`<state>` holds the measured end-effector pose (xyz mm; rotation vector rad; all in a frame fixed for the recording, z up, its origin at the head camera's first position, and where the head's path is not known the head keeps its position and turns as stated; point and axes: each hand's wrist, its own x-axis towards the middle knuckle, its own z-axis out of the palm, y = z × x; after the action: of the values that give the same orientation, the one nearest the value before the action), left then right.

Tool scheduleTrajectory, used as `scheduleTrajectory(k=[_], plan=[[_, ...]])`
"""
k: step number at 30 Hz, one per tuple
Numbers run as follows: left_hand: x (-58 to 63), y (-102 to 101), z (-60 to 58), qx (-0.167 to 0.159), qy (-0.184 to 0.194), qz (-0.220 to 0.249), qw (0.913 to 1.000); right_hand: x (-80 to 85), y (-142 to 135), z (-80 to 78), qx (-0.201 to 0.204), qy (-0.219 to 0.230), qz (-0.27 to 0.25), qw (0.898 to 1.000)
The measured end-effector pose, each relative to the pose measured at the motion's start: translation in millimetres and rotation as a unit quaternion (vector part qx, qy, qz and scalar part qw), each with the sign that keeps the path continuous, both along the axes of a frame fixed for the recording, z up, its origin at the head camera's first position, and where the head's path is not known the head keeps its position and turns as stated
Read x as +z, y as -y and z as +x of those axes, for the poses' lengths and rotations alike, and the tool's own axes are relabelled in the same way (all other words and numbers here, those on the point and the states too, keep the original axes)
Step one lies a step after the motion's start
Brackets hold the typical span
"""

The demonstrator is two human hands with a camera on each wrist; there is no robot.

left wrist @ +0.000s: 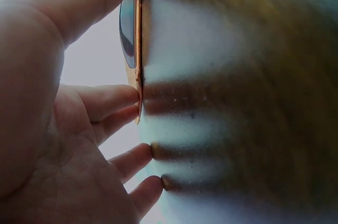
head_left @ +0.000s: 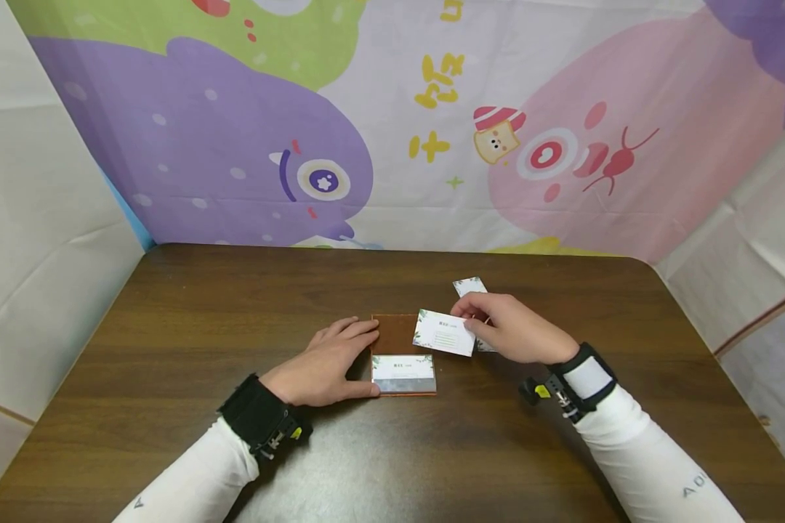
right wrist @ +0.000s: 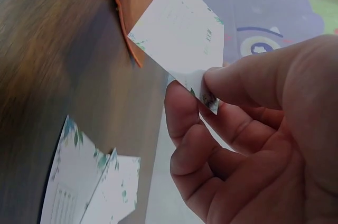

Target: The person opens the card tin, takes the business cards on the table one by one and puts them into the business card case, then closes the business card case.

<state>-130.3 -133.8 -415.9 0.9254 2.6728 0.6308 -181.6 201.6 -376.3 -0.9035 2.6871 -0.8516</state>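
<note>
A brown leather card holder [head_left: 392, 334] lies unfolded on the table, with a white business card [head_left: 402, 365] in its lower pocket, part of it behind a greyish clear strip. My left hand [head_left: 323, 363] rests at the holder's left side, fingers spread and fairly straight, thumb and fingertips touching its edge. Between thumb and fingers, my right hand [head_left: 513, 327] pinches another business card [head_left: 443, 333] by its right end, tilted above the holder's right side. Leaf prints mark its corners. Beneath and behind the right hand lie more loose cards [right wrist: 74, 182], partly hidden in the head view.
The brown wooden table [head_left: 268, 290] reaches back to a cartoon-printed cloth [head_left: 392, 203]. White cloth walls [head_left: 52, 218] stand at both sides. Each wrist wears a black strap [head_left: 255, 414] with a small camera.
</note>
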Motion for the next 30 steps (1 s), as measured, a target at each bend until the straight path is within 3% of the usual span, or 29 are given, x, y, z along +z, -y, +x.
scheduleTrajectory(k=[9, 30], plan=[[-0.2, 0.3, -0.6, 0.002, -0.001, -0.002, 1.0000, -2.9, 19.4, -4.9, 0.023, -0.004, -0.010, 1.000], [1.4, -0.6, -0.9, 0.004, 0.002, 0.000, 1.0000, -12.2, 53.9, -9.0, 0.043, 0.039, -0.008, 0.998]])
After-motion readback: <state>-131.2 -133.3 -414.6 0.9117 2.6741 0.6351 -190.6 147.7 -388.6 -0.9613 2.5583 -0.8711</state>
